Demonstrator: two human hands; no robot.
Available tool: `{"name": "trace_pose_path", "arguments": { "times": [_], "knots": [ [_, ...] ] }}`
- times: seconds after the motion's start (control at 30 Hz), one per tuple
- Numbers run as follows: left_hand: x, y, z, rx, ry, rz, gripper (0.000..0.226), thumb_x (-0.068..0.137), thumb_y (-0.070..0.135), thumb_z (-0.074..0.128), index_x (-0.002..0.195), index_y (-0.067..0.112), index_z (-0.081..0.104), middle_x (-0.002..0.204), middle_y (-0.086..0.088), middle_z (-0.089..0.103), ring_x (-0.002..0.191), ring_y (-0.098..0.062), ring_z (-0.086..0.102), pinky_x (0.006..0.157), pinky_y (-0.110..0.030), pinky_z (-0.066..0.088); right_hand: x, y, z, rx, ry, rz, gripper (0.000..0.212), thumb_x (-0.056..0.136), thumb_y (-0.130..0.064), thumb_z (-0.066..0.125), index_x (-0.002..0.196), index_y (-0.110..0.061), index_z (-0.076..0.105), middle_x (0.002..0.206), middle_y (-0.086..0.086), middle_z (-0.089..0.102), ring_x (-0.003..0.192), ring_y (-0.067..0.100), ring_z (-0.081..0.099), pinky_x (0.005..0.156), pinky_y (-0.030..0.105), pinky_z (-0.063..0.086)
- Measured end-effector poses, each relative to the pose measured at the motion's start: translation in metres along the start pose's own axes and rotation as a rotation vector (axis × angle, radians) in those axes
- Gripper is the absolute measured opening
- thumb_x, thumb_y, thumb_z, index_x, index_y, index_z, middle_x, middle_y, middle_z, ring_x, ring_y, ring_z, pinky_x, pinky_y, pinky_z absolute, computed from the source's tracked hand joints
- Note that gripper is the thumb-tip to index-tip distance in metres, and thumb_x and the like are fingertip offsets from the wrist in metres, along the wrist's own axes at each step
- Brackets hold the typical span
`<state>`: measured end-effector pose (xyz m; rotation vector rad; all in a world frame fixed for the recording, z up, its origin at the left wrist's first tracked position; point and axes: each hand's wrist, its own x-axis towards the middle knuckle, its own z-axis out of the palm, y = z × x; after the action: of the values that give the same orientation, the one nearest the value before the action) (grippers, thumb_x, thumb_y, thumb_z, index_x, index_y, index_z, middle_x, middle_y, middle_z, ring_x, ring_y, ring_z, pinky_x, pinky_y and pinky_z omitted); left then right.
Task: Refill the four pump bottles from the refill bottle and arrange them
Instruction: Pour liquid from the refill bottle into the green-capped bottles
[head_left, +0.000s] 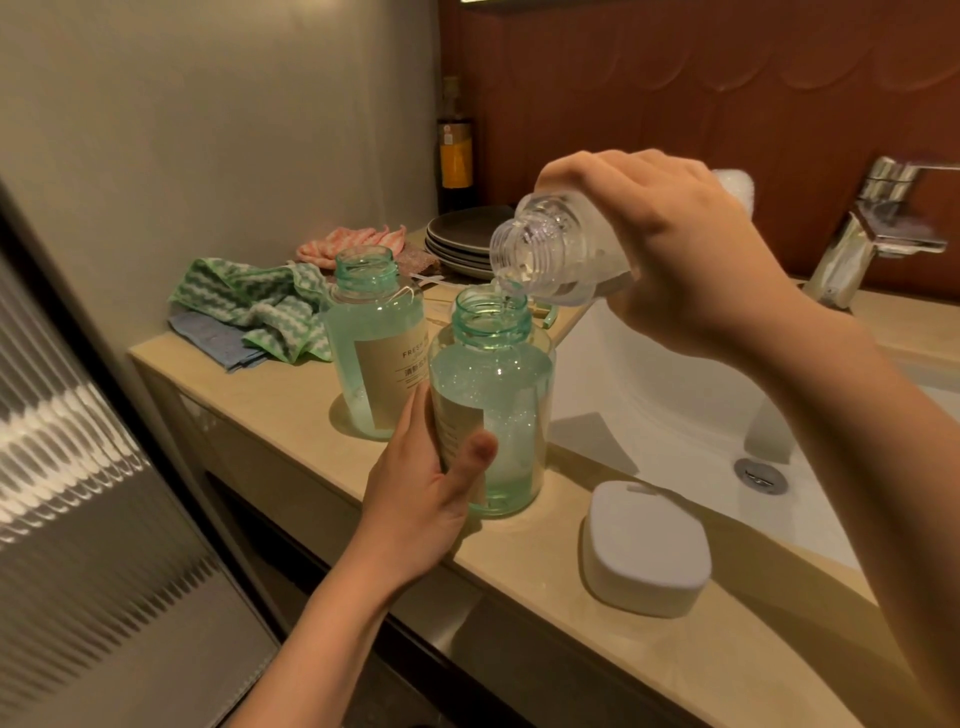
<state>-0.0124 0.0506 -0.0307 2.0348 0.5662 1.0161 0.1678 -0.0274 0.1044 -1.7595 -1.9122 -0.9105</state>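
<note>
Nearest you, a white rounded lidded box (644, 551) sat on the beige stone counter (291, 410). Your left hand (431, 499) gripped the lower body of the near translucent green open-necked bottle (493, 395), thumb curled across its front, the other fingers hidden behind it. That bottle stood on the counter just beside the white sink basin (670, 395).

Above it, your right hand (670, 249) was clamped around the clear plastic refill bottle (545, 254), tipped mouth-down over the green neck with liquid running in. Your palm covered the refill bottle's body and base.

Just behind stood a second green open-necked bottle with a beige label (374, 338), the print partly blocked.

Farther back lay a green-and-white cloth (249, 301), a pink cloth (343, 241) and stacked dark plates (467, 236). A dark bottle with a yellow label (456, 150) stood in the corner, too dim to read. The chrome tap (872, 228) was cut off at the right edge.
</note>
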Motion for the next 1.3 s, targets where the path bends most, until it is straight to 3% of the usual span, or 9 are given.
{"name": "trace_pose_path", "arguments": {
  "times": [0.13, 0.4, 0.77, 1.0, 1.3],
  "knots": [
    [0.0000, -0.0001, 0.0000, 0.001, 0.003, 0.000, 0.097, 0.065, 0.090, 0.026, 0.135, 0.025, 0.038, 0.130, 0.008, 0.050, 0.122, -0.007, 0.047, 0.100, -0.034, 0.041, 0.0003, -0.0002, -0.0002, 0.002, -0.001, 0.003, 0.072, 0.062, 0.012, 0.070, 0.125, -0.016, 0.048, 0.112, 0.007, 0.059, 0.094, 0.030, 0.051, 0.078, 0.032, 0.029],
    [0.0001, 0.0007, -0.0001, -0.001, 0.000, 0.003, 0.094, 0.065, 0.090, 0.026, 0.135, 0.028, 0.037, 0.131, 0.011, 0.049, 0.121, -0.002, 0.046, 0.096, -0.024, 0.038, 0.0004, -0.0007, -0.0005, 0.000, 0.000, 0.004, 0.072, 0.062, 0.011, 0.070, 0.125, -0.017, 0.047, 0.113, 0.006, 0.059, 0.096, 0.030, 0.052, 0.078, 0.034, 0.032],
    [0.0004, -0.0005, -0.0002, 0.007, -0.001, 0.008, 0.096, 0.066, 0.090, 0.025, 0.136, 0.026, 0.037, 0.131, 0.010, 0.049, 0.122, -0.004, 0.045, 0.097, -0.026, 0.038, 0.0005, -0.0017, -0.0014, 0.000, -0.001, 0.001, 0.072, 0.063, 0.012, 0.070, 0.126, -0.015, 0.048, 0.117, 0.008, 0.059, 0.099, 0.031, 0.052, 0.080, 0.032, 0.029],
    [0.0007, -0.0013, -0.0002, 0.023, -0.005, 0.017, 0.096, 0.065, 0.091, 0.023, 0.136, 0.026, 0.036, 0.131, 0.012, 0.048, 0.122, 0.000, 0.044, 0.095, -0.008, 0.033, 0.0009, 0.0000, -0.0007, -0.005, 0.001, 0.001, 0.072, 0.063, 0.012, 0.070, 0.126, -0.016, 0.048, 0.115, 0.007, 0.059, 0.098, 0.030, 0.052, 0.080, 0.033, 0.029],
    [0.0000, -0.0008, 0.0000, 0.022, 0.000, 0.018, 0.095, 0.065, 0.091, 0.023, 0.134, 0.028, 0.037, 0.129, 0.012, 0.049, 0.121, -0.001, 0.045, 0.095, -0.014, 0.036, 0.0007, -0.0003, -0.0006, 0.006, 0.006, -0.003, 0.070, 0.064, 0.012, 0.070, 0.125, -0.014, 0.049, 0.115, 0.009, 0.059, 0.098, 0.031, 0.053, 0.080, 0.033, 0.030]
  ]
}}
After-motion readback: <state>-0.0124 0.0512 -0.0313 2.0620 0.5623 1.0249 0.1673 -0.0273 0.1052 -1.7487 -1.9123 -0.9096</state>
